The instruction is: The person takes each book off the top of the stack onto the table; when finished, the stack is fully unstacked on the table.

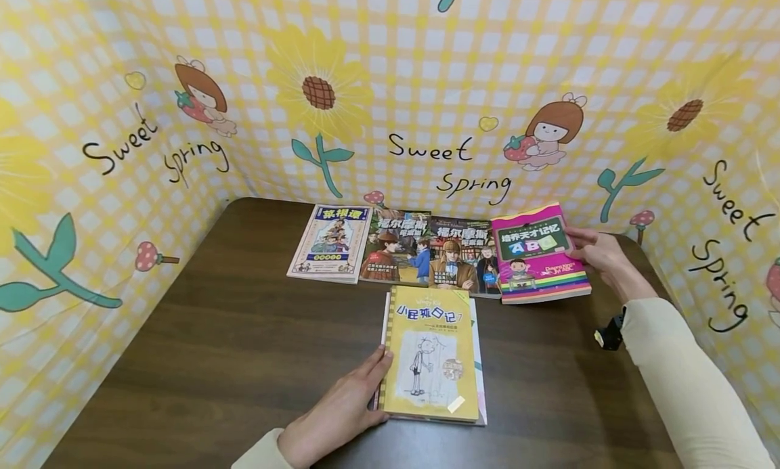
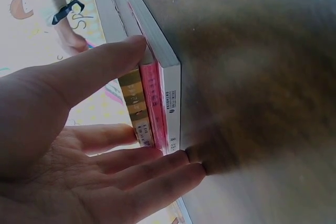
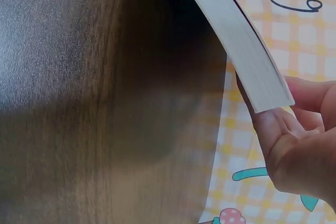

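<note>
- Right hand (image 1: 602,256) pinches pink book (image 1: 533,256), beyond and right of yellow book (image 1: 434,354).
- Left hand (image 1: 341,408): fingers extended, touching yellow book's spine side.
- Judgement: keep pinch firm, pink book level, neighbouring book (image 1: 452,259) undisturbed.

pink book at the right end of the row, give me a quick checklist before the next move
1. Right hand holding the pink book: ok, it grips the right edge.
2. Pink book in line with the row: not ok, it sits angled against the neighbouring detective book.
3. Pink book flat on the table: cannot tell.
4. Left hand at the stack: ok, touching its left side.
5. Stack squared: not ok, a book beneath juts out right of the yellow book.
</note>
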A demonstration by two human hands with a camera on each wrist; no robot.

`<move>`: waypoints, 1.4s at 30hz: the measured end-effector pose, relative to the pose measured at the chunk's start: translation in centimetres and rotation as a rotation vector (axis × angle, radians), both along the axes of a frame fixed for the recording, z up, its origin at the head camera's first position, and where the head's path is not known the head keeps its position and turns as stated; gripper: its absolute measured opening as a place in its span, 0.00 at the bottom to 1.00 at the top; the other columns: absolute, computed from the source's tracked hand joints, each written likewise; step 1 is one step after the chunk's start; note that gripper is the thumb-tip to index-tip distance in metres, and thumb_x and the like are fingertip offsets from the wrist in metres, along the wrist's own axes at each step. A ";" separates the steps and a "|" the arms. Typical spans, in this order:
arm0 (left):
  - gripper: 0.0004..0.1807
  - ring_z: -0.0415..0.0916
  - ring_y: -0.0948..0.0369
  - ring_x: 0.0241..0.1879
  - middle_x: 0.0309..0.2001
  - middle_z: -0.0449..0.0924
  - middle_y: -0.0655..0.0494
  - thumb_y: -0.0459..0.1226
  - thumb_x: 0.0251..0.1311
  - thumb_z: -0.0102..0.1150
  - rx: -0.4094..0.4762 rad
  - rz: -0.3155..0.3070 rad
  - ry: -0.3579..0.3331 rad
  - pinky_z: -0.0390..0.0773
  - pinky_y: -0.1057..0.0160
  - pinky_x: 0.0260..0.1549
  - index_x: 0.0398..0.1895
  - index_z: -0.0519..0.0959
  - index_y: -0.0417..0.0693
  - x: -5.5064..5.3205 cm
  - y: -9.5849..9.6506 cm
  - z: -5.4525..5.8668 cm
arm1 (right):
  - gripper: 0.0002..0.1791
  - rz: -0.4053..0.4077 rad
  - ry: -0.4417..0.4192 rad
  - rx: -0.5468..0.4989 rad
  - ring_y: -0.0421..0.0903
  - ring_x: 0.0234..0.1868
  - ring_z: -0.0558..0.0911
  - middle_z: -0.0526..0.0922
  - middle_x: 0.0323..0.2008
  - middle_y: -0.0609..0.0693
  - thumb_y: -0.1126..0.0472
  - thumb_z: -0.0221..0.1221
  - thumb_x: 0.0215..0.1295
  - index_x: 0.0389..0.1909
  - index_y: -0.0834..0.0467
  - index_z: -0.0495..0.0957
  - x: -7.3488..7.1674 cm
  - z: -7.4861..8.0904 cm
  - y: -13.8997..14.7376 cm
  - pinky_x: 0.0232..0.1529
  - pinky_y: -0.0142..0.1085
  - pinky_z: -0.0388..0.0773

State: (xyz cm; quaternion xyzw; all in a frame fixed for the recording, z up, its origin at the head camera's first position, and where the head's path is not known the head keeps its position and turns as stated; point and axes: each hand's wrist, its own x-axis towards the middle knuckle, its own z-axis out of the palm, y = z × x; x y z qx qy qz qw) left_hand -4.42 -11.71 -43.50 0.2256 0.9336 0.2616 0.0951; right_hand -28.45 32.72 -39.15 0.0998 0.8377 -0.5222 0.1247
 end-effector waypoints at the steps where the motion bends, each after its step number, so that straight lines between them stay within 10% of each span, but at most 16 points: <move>1: 0.46 0.67 0.44 0.62 0.70 0.58 0.36 0.37 0.48 0.74 -0.001 0.000 0.001 0.74 0.47 0.51 0.70 0.61 0.34 0.0 0.1 0.0 | 0.34 -0.005 0.001 0.002 0.36 0.31 0.81 0.57 0.70 0.64 0.66 0.52 0.70 0.74 0.56 0.52 -0.1 -0.1 0.1 0.38 0.38 0.82; 8: 0.46 0.67 0.44 0.62 0.70 0.58 0.35 0.37 0.49 0.74 -0.007 0.013 -0.014 0.73 0.46 0.52 0.69 0.61 0.34 0.1 0.8 0.0 | 0.34 0.007 0.018 0.032 0.37 0.32 0.81 0.57 0.70 0.66 0.67 0.51 0.71 0.75 0.56 0.51 -0.3 -1.0 0.4 0.36 0.36 0.82; 16: 0.46 0.67 0.44 0.62 0.70 0.58 0.36 0.37 0.48 0.74 -0.014 0.017 -0.013 0.73 0.46 0.52 0.70 0.61 0.34 0.1 1.1 -0.1 | 0.33 0.032 0.024 0.094 0.61 0.59 0.70 0.57 0.70 0.66 0.67 0.48 0.71 0.75 0.57 0.51 -0.5 -1.9 -0.1 0.38 0.33 0.77; 28: 0.46 0.67 0.44 0.62 0.70 0.57 0.35 0.37 0.49 0.74 -0.006 0.016 -0.021 0.74 0.46 0.51 0.70 0.61 0.34 0.1 1.1 0.0 | 0.30 0.077 0.037 0.150 0.63 0.56 0.71 0.58 0.68 0.72 0.69 0.46 0.71 0.73 0.65 0.54 -0.1 -3.2 -1.6 0.42 0.41 0.79; 42: 0.46 0.68 0.44 0.62 0.69 0.58 0.34 0.37 0.49 0.74 -0.015 0.012 0.006 0.74 0.48 0.52 0.69 0.60 0.32 0.1 1.3 -0.1 | 0.31 0.026 0.315 0.397 0.67 0.64 0.64 0.65 0.62 0.74 0.72 0.55 0.60 0.65 0.75 0.61 0.8 -4.2 -3.7 0.66 0.56 0.52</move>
